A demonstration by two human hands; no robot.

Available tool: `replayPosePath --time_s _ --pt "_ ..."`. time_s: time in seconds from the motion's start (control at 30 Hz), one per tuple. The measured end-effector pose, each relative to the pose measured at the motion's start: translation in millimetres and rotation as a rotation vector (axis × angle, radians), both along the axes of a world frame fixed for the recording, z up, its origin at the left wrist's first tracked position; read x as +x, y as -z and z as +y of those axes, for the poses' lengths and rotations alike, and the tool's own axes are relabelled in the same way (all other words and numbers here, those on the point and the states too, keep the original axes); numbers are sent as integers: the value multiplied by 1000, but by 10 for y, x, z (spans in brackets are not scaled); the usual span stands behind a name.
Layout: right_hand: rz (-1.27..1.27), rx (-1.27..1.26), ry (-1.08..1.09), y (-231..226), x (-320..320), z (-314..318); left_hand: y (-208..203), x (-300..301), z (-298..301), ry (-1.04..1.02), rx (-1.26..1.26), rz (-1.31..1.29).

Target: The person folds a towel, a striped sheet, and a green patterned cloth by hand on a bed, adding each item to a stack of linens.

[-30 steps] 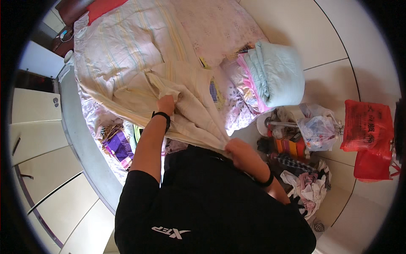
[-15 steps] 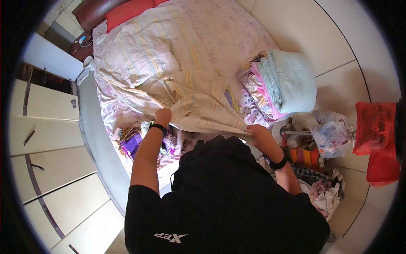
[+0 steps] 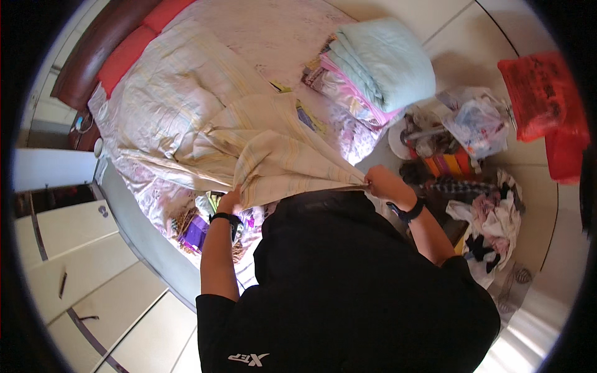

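From my end of the link, the cream striped sheet [image 3: 286, 152] lies across the bed [image 3: 267, 25], spreading from the middle of the view out towards 11 o'clock, its near edge lifted at the waist. The left hand [image 3: 230, 200], at 9 o'clock, is closed around that edge; the right hand [image 3: 390, 186], at 3 o'clock, pinches what looks like a corner.

I judge the cloth light, limp and hard to damage — a thin weave that creases and bunches easily, with little slip to it. It would be best held at the corners or along the hem, since a grip in mid-cloth would only gather folds. The rumpled part towards 10 o'clock may drag a little on the bedding.

Against the frame a second ago, the left hand has come in from the middle of the cloth to its near edge, and the edge now runs fairly taut between both fists. My view has swung too: more of the dark headboard [image 3: 102, 50] shows at 10 o'clock, while the pale green quilt [image 3: 385, 62] sits higher, near 1 o'clock.
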State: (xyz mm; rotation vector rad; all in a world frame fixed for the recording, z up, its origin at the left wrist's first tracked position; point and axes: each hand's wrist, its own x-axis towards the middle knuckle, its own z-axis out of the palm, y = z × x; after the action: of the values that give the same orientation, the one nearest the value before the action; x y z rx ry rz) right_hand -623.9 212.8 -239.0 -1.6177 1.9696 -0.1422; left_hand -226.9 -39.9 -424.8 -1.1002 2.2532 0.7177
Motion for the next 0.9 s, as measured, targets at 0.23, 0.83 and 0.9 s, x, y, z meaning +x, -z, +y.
replayPosePath --time_s 0.23,0.83,0.9 --pt "-77 -255 235 44 85 164 409 229 -613 108 -278 -12" --pt "-206 -477 280 207 10 155 -1212 120 -1284 -671 -408 673" --pt "-210 -520 254 199 29 99 -1581 174 -1323 -539 -926 622"
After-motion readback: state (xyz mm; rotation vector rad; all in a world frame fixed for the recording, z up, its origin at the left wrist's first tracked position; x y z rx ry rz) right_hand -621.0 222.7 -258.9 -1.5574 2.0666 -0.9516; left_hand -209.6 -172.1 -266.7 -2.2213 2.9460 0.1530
